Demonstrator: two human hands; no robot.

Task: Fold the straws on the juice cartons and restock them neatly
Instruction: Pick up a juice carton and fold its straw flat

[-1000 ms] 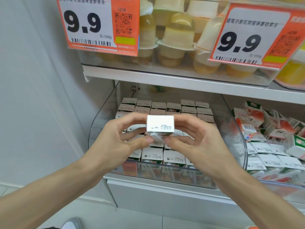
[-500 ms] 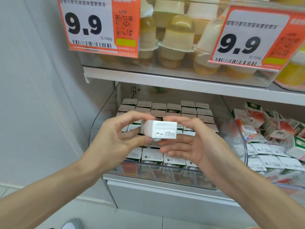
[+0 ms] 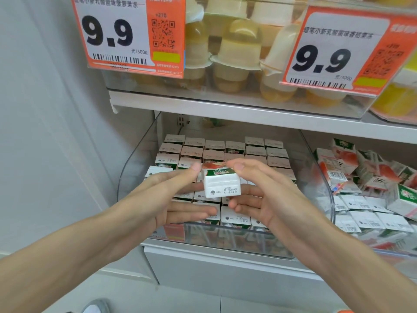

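Juice carton (image 3: 222,185) sits in mid-air between both hands, in front of the clear bin (image 3: 135,159) on the lower shelf, just above its front rows; its white end with the printed date faces the camera, and a green and red printed face shows along the top edge. The right hand (image 3: 270,199) clamps it, thumb on the upper edge and curled fingers underneath; the left hand (image 3: 162,199) lies against the carton's left side with its fingers nearly straight, the thumb tip touching the upper left corner. The two hands are close together, with only the carton between them. Packed cartons (image 3: 255,152) stand upright in tidy rows inside the bin, white tops up; to the right, a second bin holds loose cartons (image 3: 361,177) lying tilted and jumbled at the back. Above, the white upper shelf (image 3: 225,109) carries stacked jelly cups (image 3: 234,46) behind clear plastic; two orange price tags reading 9.9 hang in front, a left tag (image 3: 126,35) and a right tag (image 3: 338,53). A grey shoe (image 3: 97,307) shows at the bottom edge.
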